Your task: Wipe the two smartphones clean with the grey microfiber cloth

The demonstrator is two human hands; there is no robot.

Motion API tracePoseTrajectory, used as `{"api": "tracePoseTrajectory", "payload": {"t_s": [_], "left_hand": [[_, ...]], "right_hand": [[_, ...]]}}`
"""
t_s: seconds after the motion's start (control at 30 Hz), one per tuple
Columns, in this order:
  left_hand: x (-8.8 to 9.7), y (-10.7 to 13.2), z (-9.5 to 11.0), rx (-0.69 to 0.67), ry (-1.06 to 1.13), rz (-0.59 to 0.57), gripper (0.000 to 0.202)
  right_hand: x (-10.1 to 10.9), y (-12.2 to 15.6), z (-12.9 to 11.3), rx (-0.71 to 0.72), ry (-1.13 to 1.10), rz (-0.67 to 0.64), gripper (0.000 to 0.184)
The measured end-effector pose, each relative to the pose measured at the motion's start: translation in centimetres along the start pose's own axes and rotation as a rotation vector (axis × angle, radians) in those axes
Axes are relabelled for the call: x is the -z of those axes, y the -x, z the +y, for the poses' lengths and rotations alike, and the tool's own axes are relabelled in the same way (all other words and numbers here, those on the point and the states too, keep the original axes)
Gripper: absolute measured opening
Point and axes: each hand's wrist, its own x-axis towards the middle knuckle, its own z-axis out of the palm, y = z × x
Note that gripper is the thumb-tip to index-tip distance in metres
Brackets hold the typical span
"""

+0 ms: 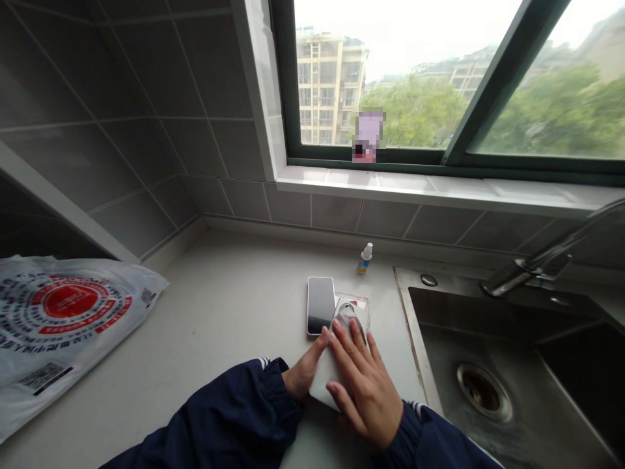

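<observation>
My left hand [305, 371] grips the left edge of a pale, flat, phone-shaped object [319, 384]; whether it is a phone or only a case, I cannot tell. It is held tilted over the counter. Across its face lies my right hand [364, 381], fingers outstretched and thumb apart. A greyish patch [346, 314] shows by the right fingertips, perhaps a cloth, not clear. Just beyond my left thumb, a phone [321, 305] rests with its dark screen up. Partly hidden behind the held object is a clear flat case-like piece [366, 306].
A small spray bottle [364, 258] with a white top stands at the back of the white counter [234, 306]. To the right are a steel sink [517, 358] and a tap [517, 273]. At the left lies a printed plastic bag [73, 312], below a tiled wall and window.
</observation>
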Motion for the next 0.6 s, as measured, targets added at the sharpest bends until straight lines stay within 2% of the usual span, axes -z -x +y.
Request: {"api": "tracePoseTrajectory", "payload": {"t_s": [0.07,0.17,0.23,0.43,0.6], "left_hand": [[0.01,0.11,0.13,0.022,-0.053,-0.044,0.071],[0.03,0.40,0.40,0.191,-0.105,-0.106,0.079],[0.00,0.53,0.55,0.249,-0.130,-0.110,0.082],[-0.01,0.44,0.51,0.206,-0.144,-0.093,0.083],[0.11,0.37,0.36,0.179,-0.138,-0.116,0.077]], "right_hand": [[-0.22,-0.02,0.34,-0.067,0.006,0.032,0.069],[-0.31,-0.14,0.77,-0.127,0.018,0.074,0.069],[-0.30,-0.17,0.88,-0.132,0.021,0.083,0.069],[-0.43,-0.07,0.77,-0.134,0.024,0.076,0.069],[-0.55,-0.19,0.66,-0.119,0.048,0.089,0.068]]}}
